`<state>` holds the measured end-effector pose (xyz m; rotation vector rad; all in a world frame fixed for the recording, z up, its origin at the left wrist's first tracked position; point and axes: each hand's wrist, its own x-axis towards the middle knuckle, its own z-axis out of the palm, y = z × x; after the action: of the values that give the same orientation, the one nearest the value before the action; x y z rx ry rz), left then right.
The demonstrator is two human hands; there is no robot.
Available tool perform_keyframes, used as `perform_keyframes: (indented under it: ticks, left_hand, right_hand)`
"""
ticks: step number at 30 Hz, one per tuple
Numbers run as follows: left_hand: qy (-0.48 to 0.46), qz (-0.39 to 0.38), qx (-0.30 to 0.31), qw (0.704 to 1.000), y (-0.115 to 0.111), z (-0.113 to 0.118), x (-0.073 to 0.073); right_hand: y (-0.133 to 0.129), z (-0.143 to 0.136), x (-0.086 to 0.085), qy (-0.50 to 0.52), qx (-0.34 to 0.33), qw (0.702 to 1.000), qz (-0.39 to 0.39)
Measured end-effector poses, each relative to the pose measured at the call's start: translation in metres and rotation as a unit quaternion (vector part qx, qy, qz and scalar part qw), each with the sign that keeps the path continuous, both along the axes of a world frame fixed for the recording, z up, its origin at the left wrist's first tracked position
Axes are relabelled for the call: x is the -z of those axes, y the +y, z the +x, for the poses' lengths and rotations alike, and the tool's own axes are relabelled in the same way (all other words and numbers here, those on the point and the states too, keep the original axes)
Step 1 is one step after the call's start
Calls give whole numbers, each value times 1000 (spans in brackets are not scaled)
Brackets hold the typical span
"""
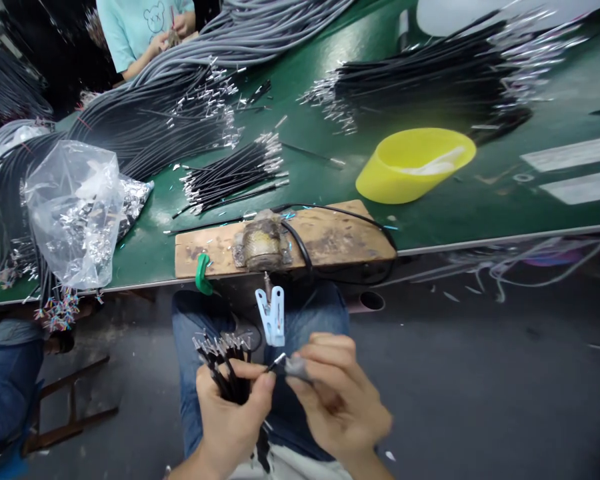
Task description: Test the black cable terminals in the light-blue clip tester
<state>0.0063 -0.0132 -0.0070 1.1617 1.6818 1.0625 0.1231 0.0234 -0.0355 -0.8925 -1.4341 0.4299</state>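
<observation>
My left hand [235, 413] is closed around a bundle of short black cables [225, 377] with stripped, silvery ends. Between its thumb and forefinger one cable [274, 365] sticks out, its shiny tip pointing right. Close to that tip is my right hand [337, 393], its fingers drawn together. A grey piece [297, 367] shows at its fingertips, either a covering on a finger or something pinched; I cannot tell which. Just above both hands, a light blue clothes peg [272, 317] hangs from the shaft of a small motor-like block [262, 241].
The block sits on a wooden board [340, 233] at the edge of the green table [325, 180], beside a green clamp [203, 275]. Cable piles [235, 173], a clear plastic bag [75, 207] and a yellow oval container [415, 167] lie around. Across the table sits another person [140, 33].
</observation>
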Motion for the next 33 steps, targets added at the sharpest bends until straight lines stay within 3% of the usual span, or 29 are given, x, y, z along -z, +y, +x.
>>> perform_keyframes:
  ticks: [4, 8, 15, 20, 25, 29, 33]
  left_hand:
    - [48, 28, -23, 998, -2, -1, 0]
    - [52, 38, -29, 997, -3, 1, 3]
    - [-110, -28, -28, 993, 0, 0, 9]
    - [-218, -98, -39, 970, 2, -1, 13]
    - [-236, -103, -27, 966, 3, -1, 12]
    - [-256, -106, -27, 961, 3, -1, 11]
    - [-296, -116, -31, 947, 4, -2, 11]
  right_hand:
    - [5, 10, -6, 41, 12, 994, -103]
    - [9, 9, -13, 1, -82, 986, -142]
    - [2, 1, -8, 12, -43, 995, -92]
    - [1, 6, -2, 4, -85, 992, -90]
    - [6, 7, -4, 76, -49, 987, -136]
    - [10, 3, -8, 100, -126, 974, -163]
    - [9, 1, -7, 78, -114, 981, -136]
